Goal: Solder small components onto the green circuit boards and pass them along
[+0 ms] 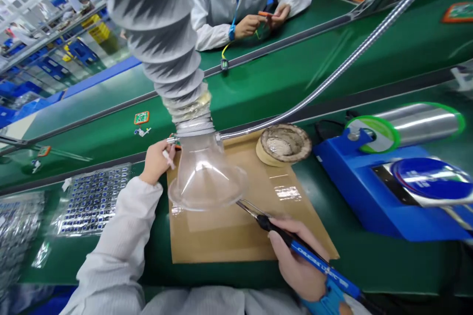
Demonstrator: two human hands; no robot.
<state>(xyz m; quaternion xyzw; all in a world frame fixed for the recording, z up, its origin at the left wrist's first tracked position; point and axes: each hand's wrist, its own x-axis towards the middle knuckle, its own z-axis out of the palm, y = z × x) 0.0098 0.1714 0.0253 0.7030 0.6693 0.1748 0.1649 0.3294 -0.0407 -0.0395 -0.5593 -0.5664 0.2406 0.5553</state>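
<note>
1. Blue and black, a pen-shaped tool (306,254) sits in the right hand (295,258). The fingers are closed around it. Its thin metal end points up and to the left, over the brown sheet, by the rim of the clear cup.
2. The left hand (155,161) is pinched shut on a small white part (168,158), at the far left corner of the brown sheet. A bit of orange shows right beside it, half hidden by the cup, and I cannot tell if the fingers touch it.
3. Around the right wrist is a blue band (327,300).
4. Between the two hands hangs the big clear cup (203,182), wide side down. It is on the end of a fat grey hose (170,44). A shiny bendy metal tube (332,76) joins it at the side.
5. Under the cup, the brown sheet (221,243) lies flat on the green desk (369,266).
6. A round pot (284,145) stands at the far right corner of the sheet. It looks crusty inside.
7. To the right is a blue machine (358,189) with a silver roll (417,123) on top.
8. To the left lies a clear tray (94,199) full of little dark blue bits.
9. Past the desk runs a long green belt (254,91). A small orange-edged board (141,117) lies on it.
10. Across the belt, another person in a white coat (214,15) holds something orange.
</note>
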